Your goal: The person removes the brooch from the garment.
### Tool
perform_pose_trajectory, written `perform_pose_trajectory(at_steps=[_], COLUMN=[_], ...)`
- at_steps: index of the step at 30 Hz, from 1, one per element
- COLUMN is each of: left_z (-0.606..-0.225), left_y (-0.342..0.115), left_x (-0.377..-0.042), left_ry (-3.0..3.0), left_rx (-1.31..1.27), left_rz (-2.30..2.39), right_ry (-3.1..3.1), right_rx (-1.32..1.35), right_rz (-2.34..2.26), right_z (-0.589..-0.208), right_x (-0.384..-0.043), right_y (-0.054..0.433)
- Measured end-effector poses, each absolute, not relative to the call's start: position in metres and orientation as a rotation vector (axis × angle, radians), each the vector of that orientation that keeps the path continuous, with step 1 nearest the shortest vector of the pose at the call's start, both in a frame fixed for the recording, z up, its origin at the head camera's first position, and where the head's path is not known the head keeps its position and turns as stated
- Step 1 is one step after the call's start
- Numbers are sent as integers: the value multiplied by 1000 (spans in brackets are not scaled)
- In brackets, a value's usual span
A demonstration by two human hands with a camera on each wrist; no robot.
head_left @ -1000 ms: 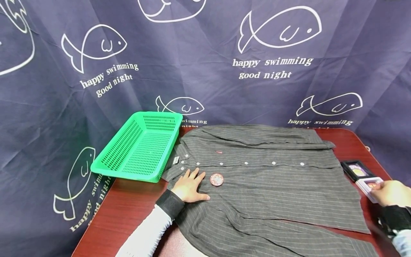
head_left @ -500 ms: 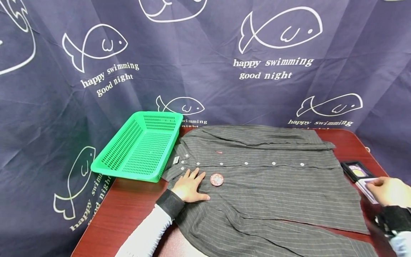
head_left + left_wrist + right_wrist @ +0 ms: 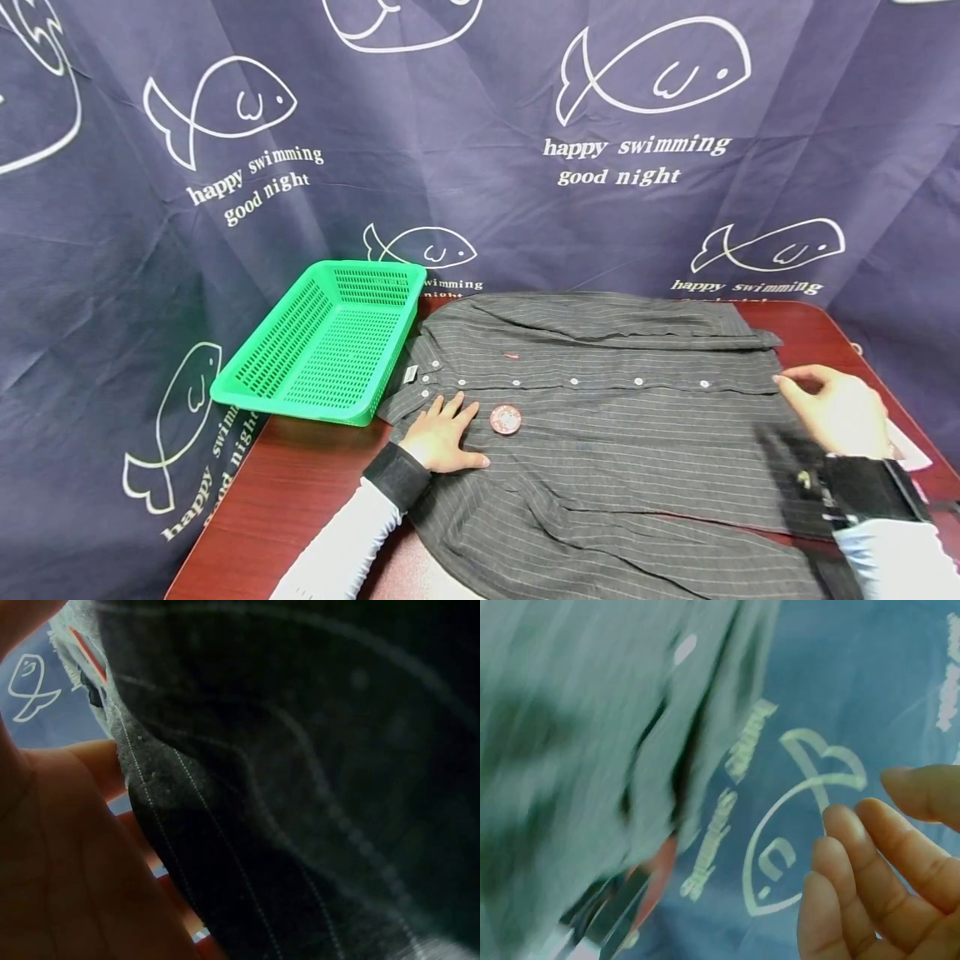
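Note:
A dark grey pinstriped button-up shirt (image 3: 637,442) lies spread on the table, collar to the left. My left hand (image 3: 438,437) rests flat on it below the collar, fingers spread. Just right of those fingers lies a round red-and-white badge (image 3: 506,419). My right hand (image 3: 843,412) hovers over the shirt's hem at the right, thumb and index finger apart. In the right wrist view its fingers (image 3: 847,862) bend loosely around nothing. Behind that wrist shows part of a white square case (image 3: 907,446); a black case (image 3: 622,911) is hidden from the head view.
A green plastic basket (image 3: 315,408) with slotted walls stands at the table's left back. The reddish-brown table (image 3: 322,467) shows around the shirt. A dark blue curtain (image 3: 495,150) with white fish prints hangs behind and on both sides.
My right hand has left the white case and moved left and slightly away from me, over the shirt's hem. It now covers the black case in the head view. The left hand stays put.

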State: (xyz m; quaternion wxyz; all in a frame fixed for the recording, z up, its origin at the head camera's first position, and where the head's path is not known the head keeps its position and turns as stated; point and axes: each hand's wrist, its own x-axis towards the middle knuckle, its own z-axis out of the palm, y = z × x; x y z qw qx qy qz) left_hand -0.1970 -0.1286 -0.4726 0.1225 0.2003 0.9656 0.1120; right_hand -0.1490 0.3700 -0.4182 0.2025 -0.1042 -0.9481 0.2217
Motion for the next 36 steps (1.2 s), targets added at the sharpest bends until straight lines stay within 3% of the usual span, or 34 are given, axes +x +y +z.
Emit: perform_pose_trajectory(at_steps=[20,36], left_z=[-471,-475], left_y=[-128,-130], left_x=[-195,-198], left_ry=[2819,2830], left_rx=[586,603], left_rz=[328,312], right_ry=[-2588,-2678], right_rx=[106,350], right_rz=[912,1032], right_z=[-424,-447], right_x=[-186,-208], right_y=[232,159])
